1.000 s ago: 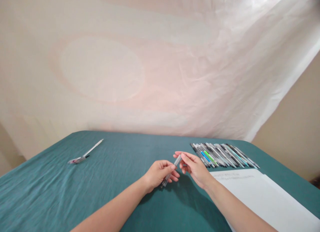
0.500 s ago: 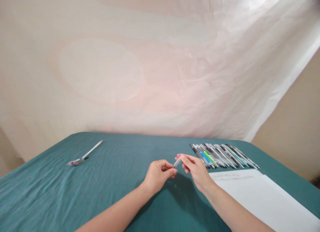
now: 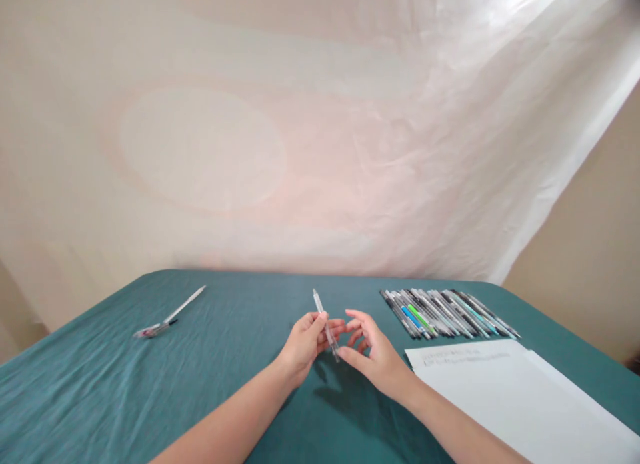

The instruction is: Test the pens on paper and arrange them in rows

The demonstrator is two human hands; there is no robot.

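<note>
A clear-barrelled pen (image 3: 319, 302) is pinched between the thumb and fingers of my left hand (image 3: 303, 344), above the middle of the table. It slants, one end pointing up and away, the other down toward me. Close by on the right, my right hand (image 3: 377, 357) has its fingers curved and apart, the thumb near the pen's lower end. Whether that thumb touches the pen I cannot tell.
A row of several pens (image 3: 445, 312), mostly clear and black with blue and green ones, lies at the right. White paper sheets (image 3: 515, 391) with writing are in front of them. On the left lie a white pen (image 3: 186, 303) and small pen parts (image 3: 153, 331). Green cloth (image 3: 100, 391) covers the table.
The pen has turned in my left hand and now shows more of its length. My right hand has let go of its end, opened its fingers and dropped slightly lower.
</note>
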